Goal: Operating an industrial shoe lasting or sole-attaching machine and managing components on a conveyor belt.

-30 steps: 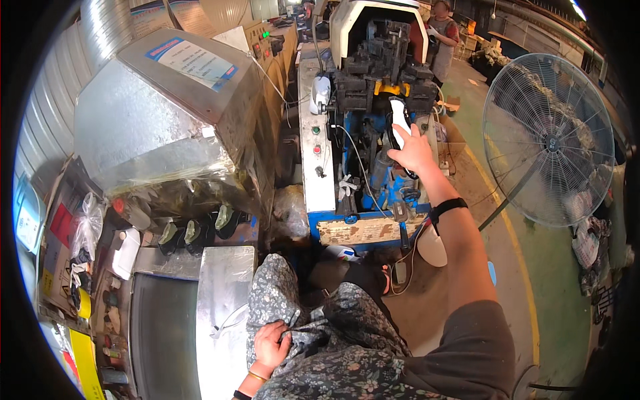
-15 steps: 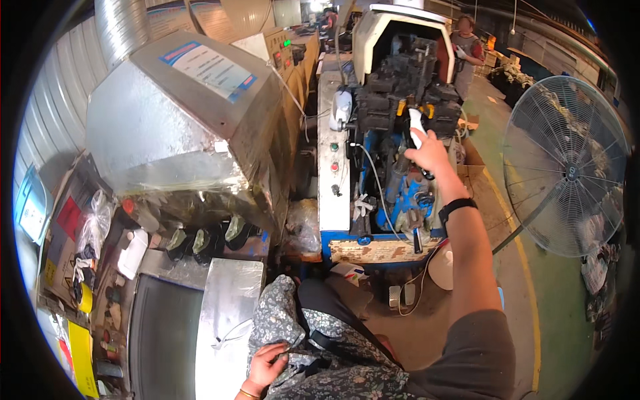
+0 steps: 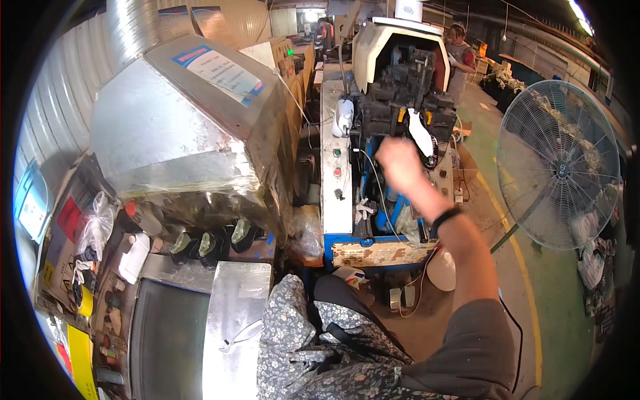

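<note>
A white, shoe-sole-shaped piece stands tilted in the black jaws of a machine, between two small yellow parts; dark material shows along its lower right edge. My right hand is just left of and below it, apart from it, over the machine's front. Motion smears its fingers, so whether they are closed cannot be told. My left hand is out of the picture. Below my right hand, blue machine parts are partly hidden by my forearm.
A white panel with buttons runs along the machine's left side. A metal hood stands at left, with several dark shoes under it. A large fan is at right. Pedals lie below. Another person stands behind.
My right hand has let go of the white sole-shaped piece and moved left and down. The piece stays in the machine. My left hand has gone out of view.
</note>
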Available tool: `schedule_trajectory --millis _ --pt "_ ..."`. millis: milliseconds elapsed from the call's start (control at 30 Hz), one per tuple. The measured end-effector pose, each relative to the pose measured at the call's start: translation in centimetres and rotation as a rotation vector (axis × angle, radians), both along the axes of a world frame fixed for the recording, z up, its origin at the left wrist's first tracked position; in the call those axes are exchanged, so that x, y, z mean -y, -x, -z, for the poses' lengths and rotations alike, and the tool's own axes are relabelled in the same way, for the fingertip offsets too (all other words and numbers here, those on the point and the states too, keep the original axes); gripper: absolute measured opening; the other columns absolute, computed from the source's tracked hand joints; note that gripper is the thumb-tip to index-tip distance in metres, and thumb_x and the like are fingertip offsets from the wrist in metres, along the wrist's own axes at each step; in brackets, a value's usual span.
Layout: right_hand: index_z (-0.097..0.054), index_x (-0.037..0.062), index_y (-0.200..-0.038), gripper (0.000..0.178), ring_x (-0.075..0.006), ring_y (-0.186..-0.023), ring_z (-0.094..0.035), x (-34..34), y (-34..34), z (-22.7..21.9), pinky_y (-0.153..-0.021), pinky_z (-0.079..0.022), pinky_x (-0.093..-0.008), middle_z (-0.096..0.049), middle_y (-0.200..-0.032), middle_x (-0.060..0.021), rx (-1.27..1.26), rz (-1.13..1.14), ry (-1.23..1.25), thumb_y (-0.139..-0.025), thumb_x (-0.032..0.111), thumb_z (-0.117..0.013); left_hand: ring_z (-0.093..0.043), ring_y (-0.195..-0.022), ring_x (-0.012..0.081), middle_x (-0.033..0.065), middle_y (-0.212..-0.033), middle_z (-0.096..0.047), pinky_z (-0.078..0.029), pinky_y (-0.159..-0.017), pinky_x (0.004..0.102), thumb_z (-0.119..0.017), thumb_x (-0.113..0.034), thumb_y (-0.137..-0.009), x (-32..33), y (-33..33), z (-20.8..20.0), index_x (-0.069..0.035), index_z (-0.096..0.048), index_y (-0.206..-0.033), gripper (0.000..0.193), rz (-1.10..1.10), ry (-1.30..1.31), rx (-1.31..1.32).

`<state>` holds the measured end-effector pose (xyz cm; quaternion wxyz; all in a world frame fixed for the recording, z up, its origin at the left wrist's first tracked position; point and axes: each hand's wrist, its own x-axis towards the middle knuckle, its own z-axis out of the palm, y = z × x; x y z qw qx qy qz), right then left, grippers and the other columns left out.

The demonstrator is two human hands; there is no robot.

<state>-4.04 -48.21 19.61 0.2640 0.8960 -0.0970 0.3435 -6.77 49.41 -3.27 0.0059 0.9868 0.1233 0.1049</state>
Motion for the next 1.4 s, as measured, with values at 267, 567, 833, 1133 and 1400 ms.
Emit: schedule_trajectory --millis 267,567,833,1133,1400 --pt "-0.073 0.0153 -0.09 0.018 -0.0344 -0.114 -0.052 -27.3 6.2 28.4 -0.094 -0.043 -0.049 -0.064 -0.117 -0.008 -0.258 -0.416 -0.902 -0.079 0.027 -0.065 -0.063 -0.1 0.0317 0.0166 -0.103 -0.068 -0.047 -0.092 0.0395 -0.065 -0.037 -0.08 -1.5 -3.6 -0.3 -0.006 -0.066 -0.113 0.045 0.151 0.183 0.009" --pt "-0.073 0.0173 -0.093 0.016 -0.0345 -0.118 -0.049 -29.0 6.4 27.6 -0.099 -0.042 -0.0458 -0.063 -0.124 -0.0062 -0.259 -0.38 -0.913 -0.082 0.026 -0.067 -0.062 -0.102 0.0303 0.0162 -0.106 -0.066 -0.046 -0.093 0.0389 -0.066 -0.031 -0.08 -2.3 -3.7 -1.6 -0.005 -0.063 -0.116 0.045 0.311 0.37 -0.065" --pt "-0.073 0.0183 -0.094 0.019 -0.036 -0.124 -0.045 -29.4 6.7 27.3 -0.101 -0.039 -0.0496 -0.06 -0.129 -0.0036 -0.293 -0.326 -0.963 -0.084 0.029 -0.062 -0.062 -0.104 0.029 0.0159 -0.109 -0.066 -0.045 -0.095 0.0385 -0.066 -0.027 -0.08 -0.1 -3.9 -3.9 -0.003 -0.06 -0.119 0.046 0.442 0.536 -0.106" --pt "-0.073 0.0178 -0.093 0.018 -0.035 -0.122 -0.047 -28.8 7.2 27.7 -0.099 -0.04 -0.0489 -0.061 -0.127 -0.0046 -0.248 -0.352 -0.998 -0.083 0.028 -0.063 -0.061 -0.107 0.0276 0.0155 -0.113 -0.064 -0.045 -0.097 0.0379 -0.067 -0.021 -0.08 6.1 -6.0 -9.1 -0.002 -0.058 -0.123 0.048 0.626 0.684 -0.159" --pt "-0.073 0.0174 -0.093 0.015 -0.0311 -0.115 -0.054 -27.9 6.8 28.0 -0.097 -0.043 -0.0443 -0.066 -0.119 -0.0037 -0.16 -0.378 -0.962 -0.082 0.024 -0.067 -0.06 -0.109 0.0264 0.0152 -0.116 -0.064 -0.044 -0.098 0.0375 -0.068 -0.017 -0.079 12.3 -6.4 -15.2 0.0 -0.055 -0.126 0.051 0.758 0.796 -0.198"
